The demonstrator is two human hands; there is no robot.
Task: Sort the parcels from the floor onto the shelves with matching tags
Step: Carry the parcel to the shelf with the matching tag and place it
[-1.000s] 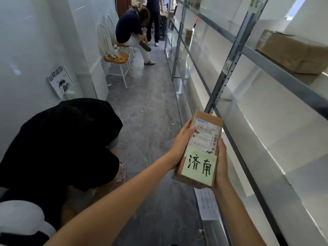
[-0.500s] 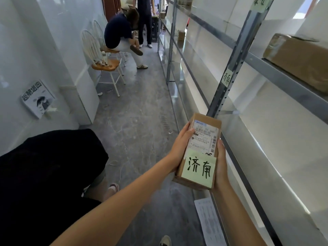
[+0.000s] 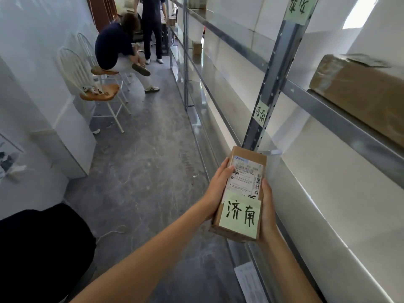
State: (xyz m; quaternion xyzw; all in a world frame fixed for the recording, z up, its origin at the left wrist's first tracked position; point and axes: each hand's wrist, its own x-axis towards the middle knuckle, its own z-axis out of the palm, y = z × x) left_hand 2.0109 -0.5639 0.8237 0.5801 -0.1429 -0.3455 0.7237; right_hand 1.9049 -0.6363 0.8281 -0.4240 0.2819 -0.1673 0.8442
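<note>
Head view, 1 camera.

Item 1: parcel (image 3: 241, 194), small brown cardboard box, long axis pointing away from the wearer, printed shipping label on the far half of its top face.

Item 2: green note (image 3: 240, 216) stuck on the near half of the parcel, handwritten 济南.

Item 3: left hand (image 3: 218, 190), grip closed on the parcel's left long edge, thumb lying over the label.

Item 4: right hand (image 3: 267, 212), grip closed on the parcel's right long edge. The parcel is carried between the 2 grips, clear of floor and shelf.

Item 5: upright post (image 3: 270, 88) of the metal rack, rising just beyond the far end of the held parcel.

Item 6: post tag (image 3: 260, 113), green, reading 济南, above and beyond the grip. The characters match the note on the parcel.

Item 7: upper tag (image 3: 297, 6), higher on the same post, different characters, partly cut off.

Item 8: shelf (image 3: 310, 186), pale board to the right of the grip, bare where visible.

Item 9: large box (image 3: 358, 88), on the level above, up and right of the grip.

Step in hand, as judged: tag comparison, match found. Next move calls for swinging the parcel rightward past the post and setting it flat on the shelf level the 济南 tag marks; which level that is cannot be told for certain.
</note>
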